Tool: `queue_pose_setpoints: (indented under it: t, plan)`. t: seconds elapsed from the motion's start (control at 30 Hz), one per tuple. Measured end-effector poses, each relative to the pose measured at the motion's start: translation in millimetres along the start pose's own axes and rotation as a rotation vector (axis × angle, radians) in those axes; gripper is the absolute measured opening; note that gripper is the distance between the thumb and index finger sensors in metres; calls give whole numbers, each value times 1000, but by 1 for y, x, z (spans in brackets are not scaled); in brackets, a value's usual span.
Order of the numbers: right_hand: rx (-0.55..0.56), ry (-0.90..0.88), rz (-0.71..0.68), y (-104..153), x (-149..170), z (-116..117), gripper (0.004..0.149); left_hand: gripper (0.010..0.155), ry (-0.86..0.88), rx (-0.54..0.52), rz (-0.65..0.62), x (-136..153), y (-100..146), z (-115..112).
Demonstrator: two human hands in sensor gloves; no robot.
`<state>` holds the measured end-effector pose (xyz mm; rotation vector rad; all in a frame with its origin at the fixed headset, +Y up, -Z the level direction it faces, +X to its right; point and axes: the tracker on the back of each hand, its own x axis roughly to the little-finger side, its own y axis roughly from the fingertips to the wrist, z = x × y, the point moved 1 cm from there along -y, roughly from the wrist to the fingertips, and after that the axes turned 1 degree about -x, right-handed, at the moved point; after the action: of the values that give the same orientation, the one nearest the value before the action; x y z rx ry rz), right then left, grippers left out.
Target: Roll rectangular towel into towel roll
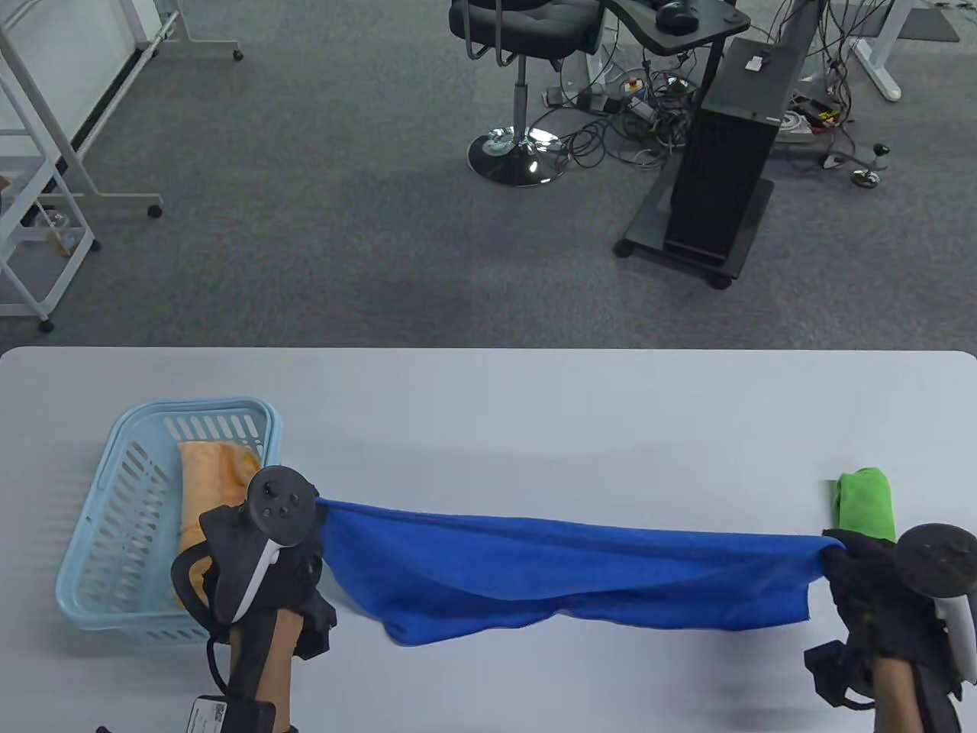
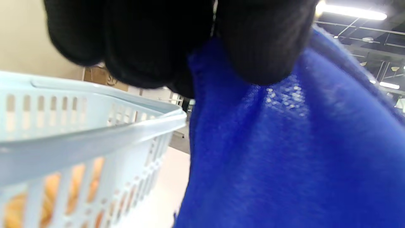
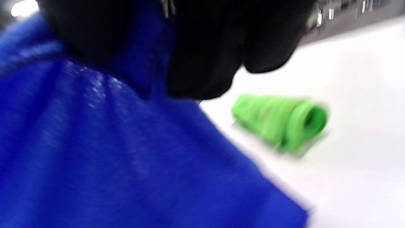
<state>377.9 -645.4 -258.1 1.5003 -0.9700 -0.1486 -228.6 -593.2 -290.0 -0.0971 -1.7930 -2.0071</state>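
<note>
Both hands held the blue towel (image 1: 565, 569) stretched just above the table (image 1: 488, 397), the left hand (image 1: 259, 550) pinching the corner beside the basket (image 1: 122, 489), the right hand (image 1: 885, 588) pinching the corner far from it. Judged step: spreading before rolling; next, laying it flat and square. Only the right wrist view showed the green roll's (image 3: 278, 122) open spiral end; the left wrist view showed fingertips (image 2: 259, 47) clamping the hem.

Three towels out here: one blue towel (image 1: 565, 569), one green roll (image 1: 866, 505), one orange towel (image 1: 210, 477); one basket (image 1: 99, 519), two hands.
</note>
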Motion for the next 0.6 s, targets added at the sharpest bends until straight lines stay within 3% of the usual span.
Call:
queue_pose_setpoints:
  t: [0.07,0.47,0.6]
  plan:
    - [-20,-48,-11,-2,-2,6,47,44,4,1,-2,-4,-2,1]
    - [-66,180,-4,-24,-45,36,46,43,181,115,-19,-19,-25,3]
    - [-90,125,6,-36,-58,40,46,48,271,129,-14,-19,-34,4]
